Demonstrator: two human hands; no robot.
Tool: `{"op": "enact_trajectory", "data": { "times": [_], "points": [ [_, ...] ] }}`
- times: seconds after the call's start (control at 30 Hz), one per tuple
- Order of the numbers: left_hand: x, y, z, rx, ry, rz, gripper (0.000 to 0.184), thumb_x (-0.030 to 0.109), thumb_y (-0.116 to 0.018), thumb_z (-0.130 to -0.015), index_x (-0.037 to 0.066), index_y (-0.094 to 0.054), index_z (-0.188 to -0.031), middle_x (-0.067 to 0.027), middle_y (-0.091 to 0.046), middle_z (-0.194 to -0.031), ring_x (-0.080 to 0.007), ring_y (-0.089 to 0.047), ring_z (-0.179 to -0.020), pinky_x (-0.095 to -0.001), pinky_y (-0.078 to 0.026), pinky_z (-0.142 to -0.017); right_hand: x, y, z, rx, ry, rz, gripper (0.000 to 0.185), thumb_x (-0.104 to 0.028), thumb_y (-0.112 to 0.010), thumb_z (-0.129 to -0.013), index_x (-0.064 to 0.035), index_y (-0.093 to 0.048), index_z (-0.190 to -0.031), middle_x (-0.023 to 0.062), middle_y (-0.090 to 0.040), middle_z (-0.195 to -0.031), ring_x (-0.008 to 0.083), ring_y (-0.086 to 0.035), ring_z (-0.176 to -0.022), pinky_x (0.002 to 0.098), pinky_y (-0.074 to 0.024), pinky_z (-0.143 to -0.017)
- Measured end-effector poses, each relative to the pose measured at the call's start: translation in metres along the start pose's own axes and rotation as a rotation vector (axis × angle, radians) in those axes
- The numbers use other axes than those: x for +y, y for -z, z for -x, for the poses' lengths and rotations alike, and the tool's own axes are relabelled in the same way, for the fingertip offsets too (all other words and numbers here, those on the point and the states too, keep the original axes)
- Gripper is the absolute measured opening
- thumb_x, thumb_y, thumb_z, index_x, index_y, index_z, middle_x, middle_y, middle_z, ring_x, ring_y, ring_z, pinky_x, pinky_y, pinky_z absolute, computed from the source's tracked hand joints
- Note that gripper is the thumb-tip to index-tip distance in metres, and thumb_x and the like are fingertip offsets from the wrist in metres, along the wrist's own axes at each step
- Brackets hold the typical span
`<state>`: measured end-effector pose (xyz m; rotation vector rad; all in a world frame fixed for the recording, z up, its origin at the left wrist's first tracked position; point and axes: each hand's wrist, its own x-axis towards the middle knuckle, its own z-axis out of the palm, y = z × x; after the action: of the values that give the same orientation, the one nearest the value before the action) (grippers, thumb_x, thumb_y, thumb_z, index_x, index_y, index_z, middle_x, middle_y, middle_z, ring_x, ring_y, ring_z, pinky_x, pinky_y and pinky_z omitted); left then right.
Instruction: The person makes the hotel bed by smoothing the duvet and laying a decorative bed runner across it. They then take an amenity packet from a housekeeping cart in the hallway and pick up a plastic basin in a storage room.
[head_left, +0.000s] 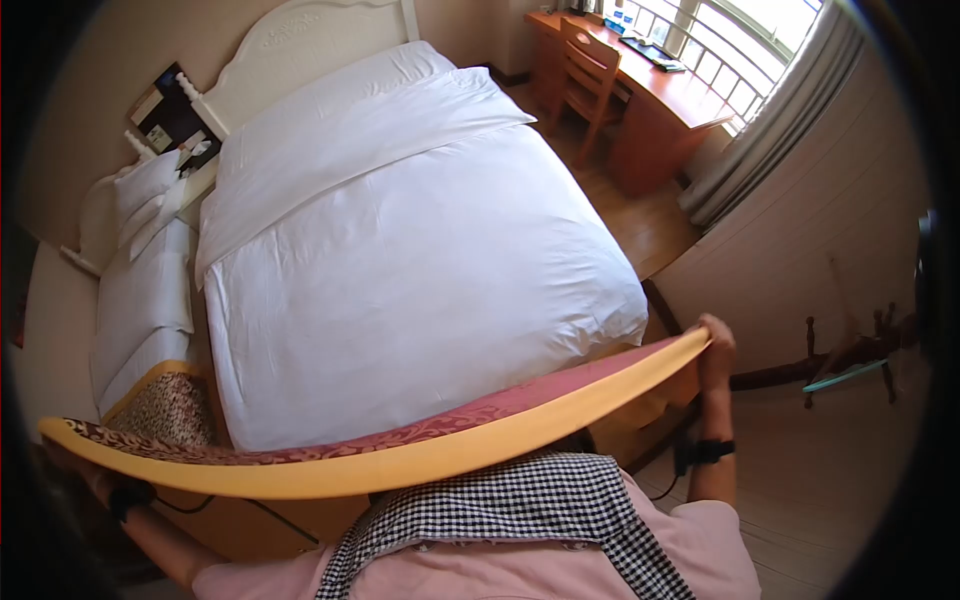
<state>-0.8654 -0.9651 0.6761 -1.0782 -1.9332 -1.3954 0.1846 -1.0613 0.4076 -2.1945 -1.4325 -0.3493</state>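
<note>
A long bed runner (420, 465), yellow along its border and patterned dark red inside, is stretched in front of my body. My right hand (714, 340) grips its right end, raised above the foot of the bed's right side. At the far left, my left hand (72, 462) has hold of the other end; the cloth hides most of its fingers. Beyond the runner lies a wide bed with a smooth white duvet (400, 270), its top edge folded back near the headboard.
A narrower bed with white bedding (145, 290) and a patterned yellow-edged runner (170, 405) stands on the left. A white headboard (310, 50) is at the back. A wooden chair (588, 75) and desk (660, 130) stand by the window. A rack with a glass shelf (845, 375) is at right.
</note>
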Motion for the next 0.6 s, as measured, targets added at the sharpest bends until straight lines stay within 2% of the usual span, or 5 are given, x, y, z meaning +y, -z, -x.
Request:
{"op": "enact_trajectory", "data": {
  "times": [0.1, 0.23, 0.4, 0.47, 0.6],
  "points": [
    [-0.052, -0.102, -0.007, -0.428, 0.016, -0.328, 0.046, 0.036, -0.037, -0.097, 0.0, -0.056, -0.118, -0.0174, -0.063, -0.107, -0.0257, -0.061, -0.091, -0.0339, -0.046, -0.081, 0.023, -0.004, -0.077, -0.137, 0.028, 0.131, 0.019, -0.011, -0.052, -0.083, -0.0065, -0.063, -0.098, 0.0136, -0.064, -0.096, 0.0334, -0.06, -0.093, 0.0402, -0.0481, -0.08],
    [-0.039, -0.238, 0.047, -0.5, -0.073, -0.535, 0.04, 0.031, -0.042, -0.094, 0.005, -0.055, -0.121, -0.0156, -0.059, -0.117, -0.0315, -0.055, -0.111, -0.0357, -0.042, -0.092, 0.05, -0.06, -0.198, -0.504, 0.108, 0.377, 0.019, -0.012, -0.05, -0.084, -0.0128, -0.064, -0.097, 0.0122, -0.064, -0.099, 0.033, -0.059, -0.097, 0.0424, -0.0476, -0.081],
    [0.051, -0.332, 0.032, -0.305, 0.02, -0.2, 0.045, 0.037, -0.043, -0.095, 0.002, -0.055, -0.121, -0.0136, -0.061, -0.116, -0.0263, -0.058, -0.106, -0.033, -0.042, -0.091, 0.052, -0.149, -0.393, -0.154, -0.138, 0.41, 0.027, -0.014, -0.038, -0.088, -0.0079, -0.063, -0.097, 0.018, -0.063, -0.099, 0.0358, -0.059, -0.097, 0.0461, -0.0474, -0.083],
    [0.104, -0.33, 0.014, -0.31, 0.288, 0.11, 0.048, 0.038, -0.046, -0.094, 0.001, -0.053, -0.123, -0.0106, -0.06, -0.115, -0.0209, -0.058, -0.1, -0.0302, -0.043, -0.088, 0.041, -0.154, -0.472, -0.098, -0.197, 0.418, 0.037, -0.022, -0.029, -0.091, -0.0063, -0.061, -0.1, 0.0196, -0.063, -0.103, 0.036, -0.06, -0.096, 0.0481, -0.0469, -0.083],
    [0.178, -0.339, 0.013, -0.226, 0.285, 0.319, 0.045, 0.033, -0.05, -0.094, 0.001, -0.05, -0.126, -0.0101, -0.057, -0.117, -0.0195, -0.056, -0.102, -0.0294, -0.044, -0.088, 0.039, -0.149, -0.58, 0.092, -0.24, 0.336, 0.036, -0.025, -0.032, -0.092, -0.0086, -0.061, -0.107, 0.0194, -0.064, -0.1, 0.036, -0.061, -0.094, 0.0452, -0.0484, -0.079]
  ]
}}
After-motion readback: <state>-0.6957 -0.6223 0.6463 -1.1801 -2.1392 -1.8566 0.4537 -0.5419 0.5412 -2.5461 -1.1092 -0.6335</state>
